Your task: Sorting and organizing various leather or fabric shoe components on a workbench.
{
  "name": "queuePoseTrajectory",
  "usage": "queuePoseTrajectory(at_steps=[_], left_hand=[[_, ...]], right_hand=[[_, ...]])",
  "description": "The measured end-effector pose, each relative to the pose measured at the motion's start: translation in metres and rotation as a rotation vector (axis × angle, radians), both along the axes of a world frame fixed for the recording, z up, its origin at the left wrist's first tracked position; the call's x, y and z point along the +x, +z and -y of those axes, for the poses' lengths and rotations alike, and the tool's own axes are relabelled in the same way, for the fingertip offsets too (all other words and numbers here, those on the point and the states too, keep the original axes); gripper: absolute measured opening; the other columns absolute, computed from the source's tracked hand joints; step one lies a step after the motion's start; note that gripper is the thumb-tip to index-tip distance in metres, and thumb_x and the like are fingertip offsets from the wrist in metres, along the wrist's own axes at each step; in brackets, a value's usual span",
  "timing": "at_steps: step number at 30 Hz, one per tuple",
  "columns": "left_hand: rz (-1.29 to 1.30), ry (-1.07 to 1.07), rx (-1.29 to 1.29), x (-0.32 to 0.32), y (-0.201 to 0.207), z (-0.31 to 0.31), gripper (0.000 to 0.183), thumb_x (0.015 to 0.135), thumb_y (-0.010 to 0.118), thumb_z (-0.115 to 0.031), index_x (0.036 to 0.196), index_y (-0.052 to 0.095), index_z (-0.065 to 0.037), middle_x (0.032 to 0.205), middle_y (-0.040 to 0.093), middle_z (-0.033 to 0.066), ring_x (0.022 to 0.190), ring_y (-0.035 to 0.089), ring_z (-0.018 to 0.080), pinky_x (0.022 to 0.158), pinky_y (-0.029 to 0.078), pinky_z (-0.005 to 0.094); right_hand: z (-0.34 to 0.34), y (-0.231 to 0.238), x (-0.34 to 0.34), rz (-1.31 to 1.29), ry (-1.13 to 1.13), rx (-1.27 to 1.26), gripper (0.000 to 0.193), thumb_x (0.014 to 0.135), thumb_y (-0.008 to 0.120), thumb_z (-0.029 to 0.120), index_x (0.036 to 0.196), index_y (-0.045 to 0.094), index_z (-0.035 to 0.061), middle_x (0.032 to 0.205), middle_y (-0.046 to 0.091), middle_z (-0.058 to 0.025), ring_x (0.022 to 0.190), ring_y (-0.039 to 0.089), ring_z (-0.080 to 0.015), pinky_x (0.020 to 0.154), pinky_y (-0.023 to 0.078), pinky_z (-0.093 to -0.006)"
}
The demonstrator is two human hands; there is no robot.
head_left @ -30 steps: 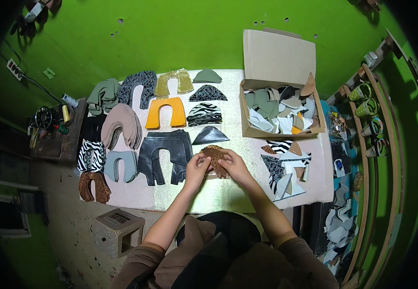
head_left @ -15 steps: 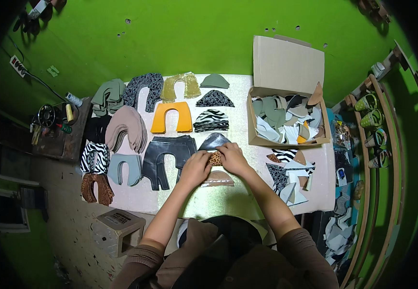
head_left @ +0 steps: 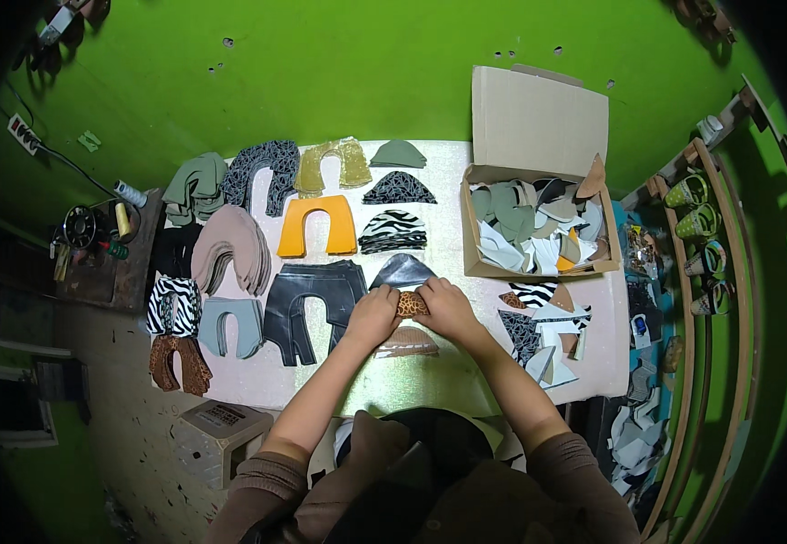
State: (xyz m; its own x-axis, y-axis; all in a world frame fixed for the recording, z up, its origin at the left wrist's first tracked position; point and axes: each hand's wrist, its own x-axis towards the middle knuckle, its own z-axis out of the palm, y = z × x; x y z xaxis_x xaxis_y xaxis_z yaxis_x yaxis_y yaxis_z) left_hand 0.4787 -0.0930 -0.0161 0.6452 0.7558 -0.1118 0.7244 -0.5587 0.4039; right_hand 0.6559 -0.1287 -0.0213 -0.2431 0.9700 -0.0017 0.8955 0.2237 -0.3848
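My left hand and my right hand are closed on the two ends of a stack of leopard-print half-moon pieces, whose middle shows between them. Just beyond lies a black half-moon stack; nearer to me is a brownish one. Farther up the same column are zebra-print, black-and-grey patterned and green half-moon stacks. Left of my left hand is a stack of black U-shaped pieces. My fingertips are partly hidden.
More U-shaped stacks fill the table's left side, among them orange, pink and grey. An open cardboard box of scraps stands at the back right, loose offcuts before it. A stool stands at the lower left.
More of the leopard-print stack shows between my hands, which have shifted slightly right, still on it. The whole view has moved a little; the other stacks lie as before.
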Motion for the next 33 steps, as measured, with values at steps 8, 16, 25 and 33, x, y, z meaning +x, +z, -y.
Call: queuePoseTrajectory(at_steps=[8, 16, 25, 33], left_hand=[[0.111, -0.03, 0.168, -0.008, -0.005, 0.004, 0.046, 0.066, 0.072, -0.015, 0.104, 0.053, 0.002, 0.096, 0.053, 0.0127, 0.09, 0.056, 0.0279, 0.078, 0.047, 0.0363], [0.063, -0.067, 0.151, -0.006, -0.013, -0.001, 0.042, 0.07, 0.063, -0.01, 0.108, 0.052, 0.003, 0.094, 0.054, 0.0143, 0.086, 0.056, 0.028, 0.074, 0.049, 0.0375], [0.096, -0.037, 0.28, -0.016, -0.001, 0.019, 0.04, 0.074, 0.065, -0.017, 0.11, 0.054, -0.002, 0.101, 0.055, 0.0117, 0.087, 0.056, 0.0276, 0.076, 0.047, 0.0369], [0.051, -0.042, 0.353, -0.013, 0.003, 0.042, 0.027, 0.076, 0.06, -0.013, 0.102, 0.059, -0.005, 0.1, 0.057, 0.0095, 0.086, 0.056, 0.0258, 0.073, 0.047, 0.0361]], right_hand=[[-0.003, 0.004, -0.002, -0.039, 0.072, -0.055, 0.057, 0.065, 0.073, 0.026, 0.113, 0.053, 0.0051, 0.104, 0.052, -0.011, 0.1, 0.05, -0.0284, 0.083, 0.043, -0.0379], [-0.012, -0.009, -0.009, -0.05, 0.157, -0.064, 0.056, 0.064, 0.073, 0.018, 0.114, 0.053, 0.0024, 0.101, 0.052, -0.0126, 0.096, 0.052, -0.0297, 0.08, 0.047, -0.0369], [0.016, 0.007, -0.001, -0.141, 0.071, 0.092, 0.038, 0.079, 0.059, 0.014, 0.115, 0.053, 0.0036, 0.11, 0.052, -0.0132, 0.103, 0.05, -0.0299, 0.088, 0.042, -0.0371], [0.054, -0.003, 0.003, -0.074, 0.039, 0.206, 0.036, 0.076, 0.052, 0.006, 0.112, 0.057, 0.0074, 0.114, 0.054, -0.0042, 0.109, 0.048, -0.0243, 0.091, 0.038, -0.0369]])
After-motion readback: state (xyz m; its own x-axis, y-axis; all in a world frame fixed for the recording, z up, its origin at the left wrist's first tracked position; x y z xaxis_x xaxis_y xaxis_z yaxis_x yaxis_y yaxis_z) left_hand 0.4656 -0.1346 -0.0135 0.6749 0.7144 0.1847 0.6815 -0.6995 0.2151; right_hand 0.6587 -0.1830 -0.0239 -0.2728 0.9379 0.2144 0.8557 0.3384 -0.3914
